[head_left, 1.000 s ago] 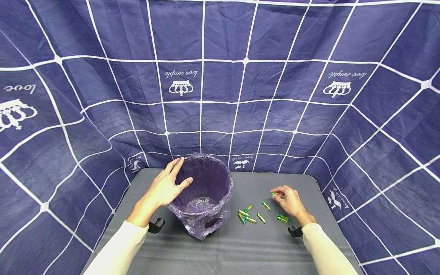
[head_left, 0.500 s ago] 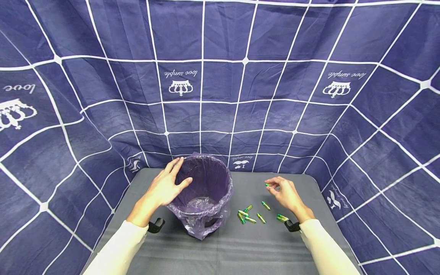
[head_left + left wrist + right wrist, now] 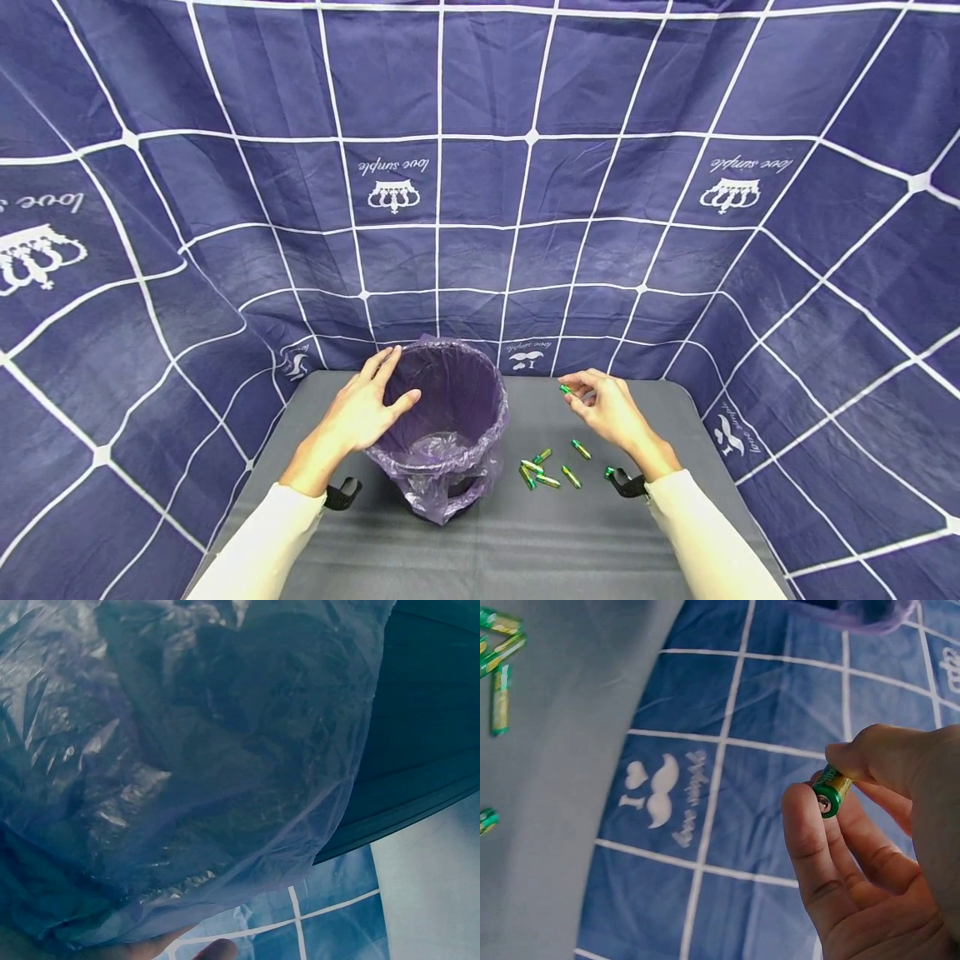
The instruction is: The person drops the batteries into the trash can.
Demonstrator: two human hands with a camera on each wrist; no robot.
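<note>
pinched between thumb and fingertips, a green battery (image 3: 564, 388) sits in the right hand (image 3: 611, 412), lifted above the grey table (image 3: 570, 533) and to the right of the purple-lined bin (image 3: 448, 433). from the head view the left hand (image 3: 360, 410) rests on the bin's left rim with fingers spread and fairly straight, thumb reaching over the liner's edge; it curls round nothing. loose batteries (image 3: 546, 468) lie on the table between the bin and the right forearm, a few close together and one (image 3: 580, 448) a little apart toward the right hand. both arms wear pale sleeves (image 3: 262, 533), and a navy cloth (image 3: 480, 208) with a white grid hangs behind and to the sides.

from the left wrist view, the bin's translucent purple liner (image 3: 187, 765) fills most of the picture, crinkled and glossy; a fingertip (image 3: 214, 949) shows at the bottom edge just under it, with the table edge and a strip of gridded cloth beyond.

from the right wrist view, the battery (image 3: 831, 790) is held at its gold-banded end between the thumb and a fingertip (image 3: 804, 817), its metal end cap facing the camera. several batteries (image 3: 501, 667) lie on the table at upper left, another (image 3: 486, 820) at the left edge. the cloth's moustache print lies below the hand, and a bit of the purple liner shows at the top.
</note>
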